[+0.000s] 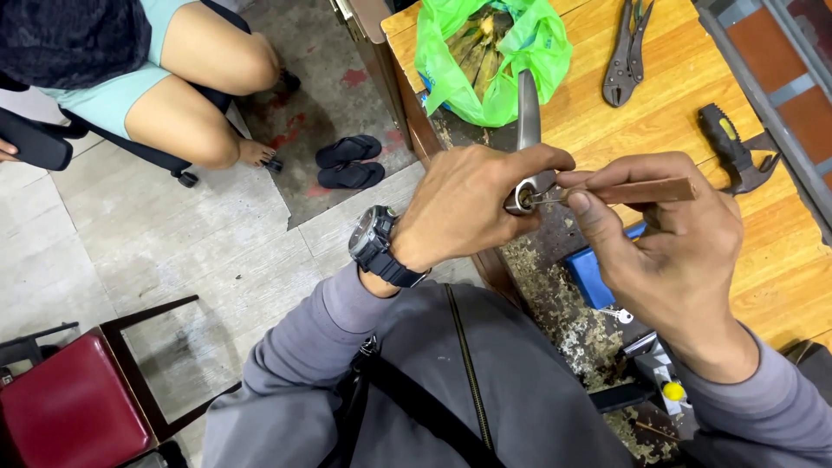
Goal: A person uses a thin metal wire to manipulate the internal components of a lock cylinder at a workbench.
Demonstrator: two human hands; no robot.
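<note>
Even, bright overhead light; soft shadows; glare on wooden table [659, 104]; sharp focus, slight edge distortion.

Both arms reach forward from the body in grey sleeves, bent at the elbows, and the hands meet in front of the chest. The left hand [464, 208] is seen back up, wrist straight, with a dark watch on it. Its fingers curl inward in a tight pinch, thumb along the top. The right hand [672, 234] faces it from the other side, wrist bent slightly down. Its thumb and forefinger are pressed together, pointing left; the other fingers fold loosely. The two sets of fingertips nearly touch.
</note>
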